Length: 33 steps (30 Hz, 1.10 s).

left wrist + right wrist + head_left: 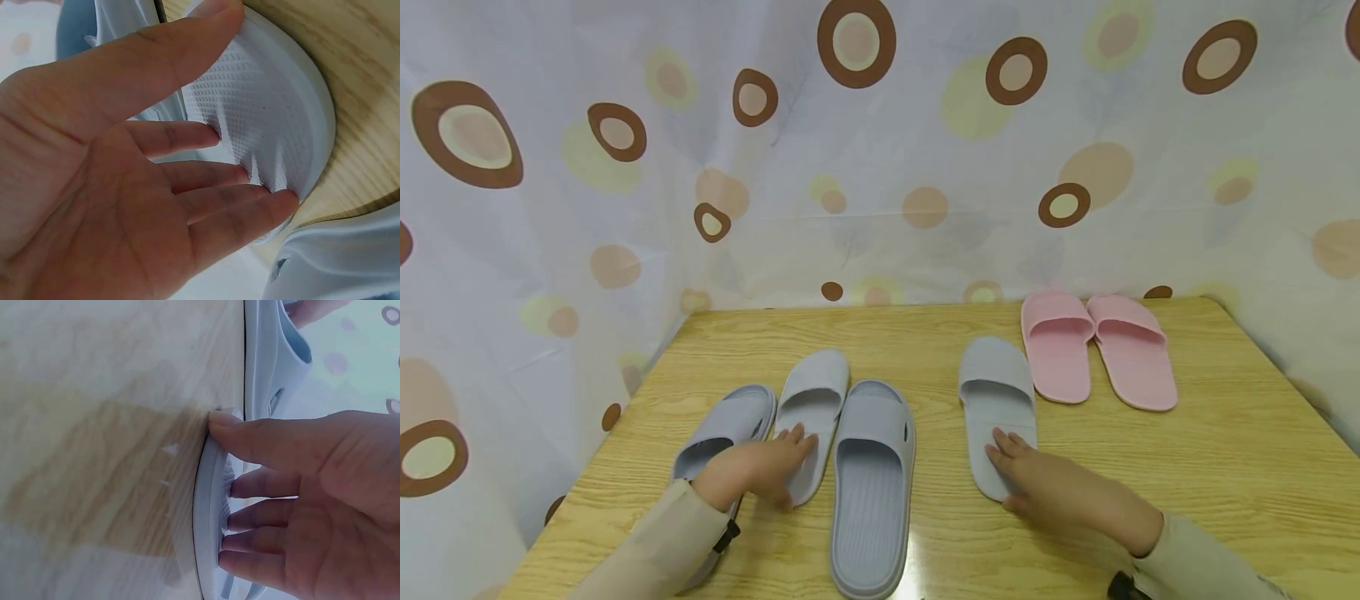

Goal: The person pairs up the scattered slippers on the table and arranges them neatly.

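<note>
On the yellow wood-grain table [1232, 467], rubbery-looking pink slippers [1058, 362] sit together, apparently matched. Two pairs look split: a pale grey slipper [812, 407] lies between a ribbed blue-grey slipper [871, 496] and its twin [730, 421], its pale mate [997, 407] well apart, rightward. The left hand [766, 467] and right hand [1048, 485], fingers extended, touch one pale footbed each.

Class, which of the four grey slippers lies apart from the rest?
The light grey slipper beneath the right hand; bare table separates it from the other three, bunched near the left hand.
</note>
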Motion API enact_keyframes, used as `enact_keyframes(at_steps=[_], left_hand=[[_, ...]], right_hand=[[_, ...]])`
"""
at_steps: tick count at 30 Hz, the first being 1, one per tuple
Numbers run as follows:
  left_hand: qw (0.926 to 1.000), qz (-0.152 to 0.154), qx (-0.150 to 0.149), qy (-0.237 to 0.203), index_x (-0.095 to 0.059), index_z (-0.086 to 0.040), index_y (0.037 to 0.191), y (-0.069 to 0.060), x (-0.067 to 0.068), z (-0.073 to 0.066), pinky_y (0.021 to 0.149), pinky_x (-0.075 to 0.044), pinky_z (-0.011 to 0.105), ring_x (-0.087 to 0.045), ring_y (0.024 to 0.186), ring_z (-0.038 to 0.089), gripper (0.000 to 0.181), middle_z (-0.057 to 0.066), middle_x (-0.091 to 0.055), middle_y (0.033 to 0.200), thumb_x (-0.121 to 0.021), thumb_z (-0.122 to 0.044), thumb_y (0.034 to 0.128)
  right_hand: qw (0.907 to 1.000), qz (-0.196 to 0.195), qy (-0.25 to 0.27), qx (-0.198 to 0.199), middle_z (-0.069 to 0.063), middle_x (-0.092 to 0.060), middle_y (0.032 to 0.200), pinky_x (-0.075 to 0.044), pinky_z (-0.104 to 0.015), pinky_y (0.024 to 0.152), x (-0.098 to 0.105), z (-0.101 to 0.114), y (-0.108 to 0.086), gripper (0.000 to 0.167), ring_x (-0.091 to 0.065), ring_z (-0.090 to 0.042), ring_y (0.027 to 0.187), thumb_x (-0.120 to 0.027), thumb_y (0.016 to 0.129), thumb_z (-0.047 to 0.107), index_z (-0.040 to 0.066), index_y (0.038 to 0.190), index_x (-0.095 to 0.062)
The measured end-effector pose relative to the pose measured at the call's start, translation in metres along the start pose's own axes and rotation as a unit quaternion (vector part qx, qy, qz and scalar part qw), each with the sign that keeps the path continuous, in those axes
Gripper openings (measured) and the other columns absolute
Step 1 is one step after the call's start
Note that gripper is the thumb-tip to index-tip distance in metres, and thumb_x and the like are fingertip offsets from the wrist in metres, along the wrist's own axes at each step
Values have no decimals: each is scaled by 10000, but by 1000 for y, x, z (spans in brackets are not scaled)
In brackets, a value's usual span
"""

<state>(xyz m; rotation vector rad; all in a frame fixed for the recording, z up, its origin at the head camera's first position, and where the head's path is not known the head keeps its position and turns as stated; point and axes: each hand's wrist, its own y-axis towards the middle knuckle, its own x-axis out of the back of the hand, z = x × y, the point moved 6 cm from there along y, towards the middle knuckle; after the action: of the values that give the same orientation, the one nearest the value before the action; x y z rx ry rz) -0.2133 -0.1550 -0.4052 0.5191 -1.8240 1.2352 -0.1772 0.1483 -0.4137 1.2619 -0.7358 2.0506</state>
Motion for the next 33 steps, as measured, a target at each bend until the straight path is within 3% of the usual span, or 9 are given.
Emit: enact_keyframes(at_steps=[16, 23, 33], left_hand=[[10000, 18, 15, 61, -279, 54, 1471, 14, 9, 2, 1116, -228, 548, -210, 1394, 476, 902, 320, -171, 1527, -816, -107, 764], [9999, 8, -59, 144, -293, 57, 1462, 19, 15, 2, 1116, -234, 542, -225, 1386, 481, 876, 326, -188, 1519, -809, -92, 769], [9996, -62, -145, 218, -310, 61, 1449, 29, 21, 4, 1118, -223, 548, -240, 1376, 490, 861, 338, -204, 1508, -808, -78, 761]], right_hand=[[9995, 153, 253, -83, -404, -261, 1443, -327, -596, 1019, 12, -15, 12, 620, -276, -551, 1321, -686, 891, 134, -159, 1363, -413], [9999, 79, 121, 27, -443, -274, 1407, -301, -626, 1020, 17, -22, 19, 609, -278, -597, 1287, -688, 878, 103, -190, 1338, -416], [9998, 125, -55, -139, -444, -271, 1407, -297, -623, 1028, 22, -31, 31, 603, -287, -597, 1282, -689, 862, 49, -199, 1335, -409]])
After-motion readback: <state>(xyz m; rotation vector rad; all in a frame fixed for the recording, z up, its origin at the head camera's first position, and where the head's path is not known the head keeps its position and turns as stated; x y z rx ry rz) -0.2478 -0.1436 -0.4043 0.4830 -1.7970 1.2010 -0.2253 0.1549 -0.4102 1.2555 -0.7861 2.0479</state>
